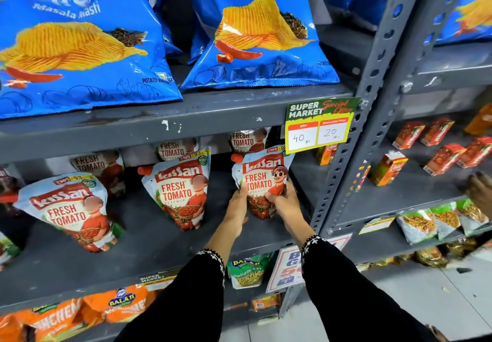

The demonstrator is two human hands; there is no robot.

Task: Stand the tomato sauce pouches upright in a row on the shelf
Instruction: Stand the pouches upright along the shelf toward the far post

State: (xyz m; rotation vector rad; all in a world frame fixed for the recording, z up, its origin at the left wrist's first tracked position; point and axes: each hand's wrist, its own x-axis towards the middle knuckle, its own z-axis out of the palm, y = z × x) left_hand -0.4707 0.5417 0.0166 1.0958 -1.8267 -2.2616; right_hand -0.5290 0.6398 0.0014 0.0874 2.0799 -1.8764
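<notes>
Red and white tomato sauce pouches stand on the grey middle shelf [149,238]. The rightmost pouch [262,174] is upright at the shelf's right end, gripped low on both sides by my left hand [237,203] and my right hand [285,203]. A second pouch [177,190] stands upright in the middle, and a third pouch [69,208] leans at the left. Behind them several more pouches stand in a back row, partly hidden by the shelf above.
Blue chip bags [261,35] fill the shelf above. A yellow price tag [318,128] hangs over the right end. A perforated grey upright [343,155] bounds the shelf on the right. Orange cartons [387,167] and another person's hand [480,190] are on the neighbouring rack.
</notes>
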